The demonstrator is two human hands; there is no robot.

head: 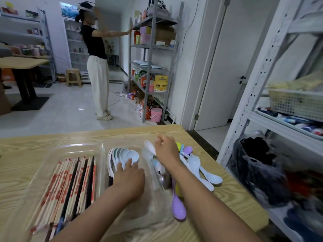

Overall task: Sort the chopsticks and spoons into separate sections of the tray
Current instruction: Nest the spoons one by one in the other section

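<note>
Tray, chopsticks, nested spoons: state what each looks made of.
Tray: clear glossy plastic; the table grain shows through its walls. Chopsticks: mostly pale sticks in red-printed wrappers, probably wood or bamboo, plus some dark ones, material unclear. Nested spoons: smooth pale blue-white, plastic or melamine.

On the bench (26, 154) sits the tray (103, 147); chopsticks (70, 180) fill its left section; nested spoons (122, 154) its middle; loose spoons (201, 168) lie right of it.

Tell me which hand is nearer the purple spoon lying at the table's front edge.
Probably the left. The left hand rests in the tray beside the stacked spoons, left of the purple spoon; the right hand is farther back over the loose pile.
</note>
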